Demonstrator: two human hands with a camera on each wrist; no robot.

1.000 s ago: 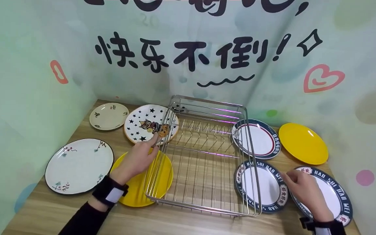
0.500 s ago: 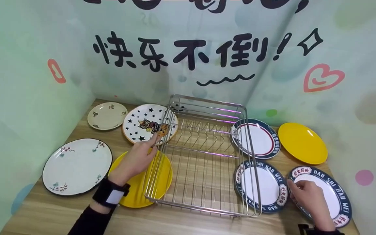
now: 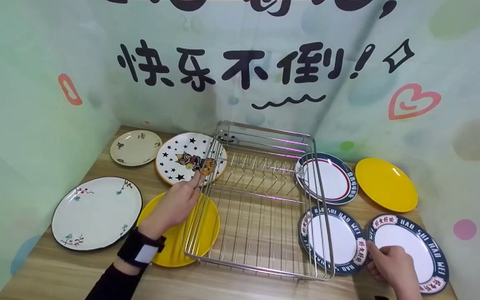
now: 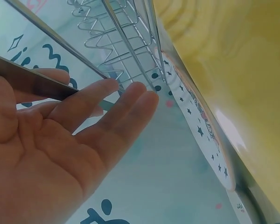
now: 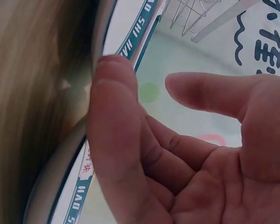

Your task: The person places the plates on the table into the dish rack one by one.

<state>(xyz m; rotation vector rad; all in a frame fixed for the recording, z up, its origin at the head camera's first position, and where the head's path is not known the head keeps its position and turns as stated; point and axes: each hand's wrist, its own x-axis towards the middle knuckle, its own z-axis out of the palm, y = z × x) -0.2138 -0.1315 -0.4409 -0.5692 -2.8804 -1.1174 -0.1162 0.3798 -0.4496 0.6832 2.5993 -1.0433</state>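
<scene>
A silver wire dish rack (image 3: 256,233) stands mid-table. My left hand (image 3: 176,204) holds its left rim; in the left wrist view the flat metal rim (image 4: 32,83) passes between thumb and fingers. Beneath that hand lies a yellow plate (image 3: 173,246), with a star-patterned plate (image 3: 177,143) behind it. My right hand (image 3: 394,264) is at the gap between a blue-rimmed white plate (image 3: 338,237) and a larger blue-rimmed plate (image 3: 415,241). In the right wrist view its fingers (image 5: 116,126) bend beside the plate rims, the thumb apart, nothing between them.
At left are a small cream plate (image 3: 136,148) and a large white floral plate (image 3: 96,212). A red-ringed plate (image 3: 327,177) and another yellow plate (image 3: 386,183) lie back right. A printed cloth (image 3: 240,33) closes off the back and sides of the wooden table (image 3: 206,287).
The right hand has moved slightly down and left, from over the larger blue-rimmed plate towards the gap between the two plates. The left hand stays on the rack.
</scene>
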